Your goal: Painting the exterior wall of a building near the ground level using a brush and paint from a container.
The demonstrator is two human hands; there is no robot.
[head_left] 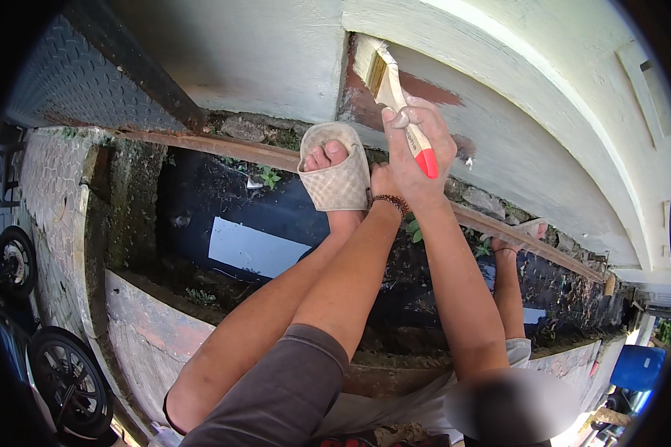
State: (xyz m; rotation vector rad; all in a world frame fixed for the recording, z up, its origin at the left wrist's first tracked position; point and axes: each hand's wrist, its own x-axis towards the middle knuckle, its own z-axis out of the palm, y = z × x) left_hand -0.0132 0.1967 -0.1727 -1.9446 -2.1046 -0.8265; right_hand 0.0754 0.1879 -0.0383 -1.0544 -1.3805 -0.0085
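your right hand [417, 145] grips a paintbrush [395, 93]; fingers [402, 118] clamped around the pale wooden handle, the red handle tip sticking out below the knuckles. bristles point up and left, pressed against the wall [276, 52] at the edge of a reddish-brown unpainted patch [361, 100]. cream paint covers the wall on both sides of that patch. beaded bracelet [392, 201] sits on the wrist just under the hand.

left hand: cannot tell where it is or how its fingers stand; the nearer forearm runs up toward the same wrist and its end is hidden behind it.

room: open wall above and to the right of the brush, curving away along the moulding. left of the brush, a dark metal bar [138, 67] crosses the wall diagonally.

below the hand: your foot in a beige slipper [335, 171] rests on a rusty ledge [224, 145], just left of the wrist and close to it. second foot [518, 235] further right on the same ledge. between the ledge and a concrete kerb [149, 328] lies a drain with dark water [253, 223]. small weeds [268, 177] at the ledge. motorbike wheels [67, 380] at far left, blue barrel [637, 366] at far right.
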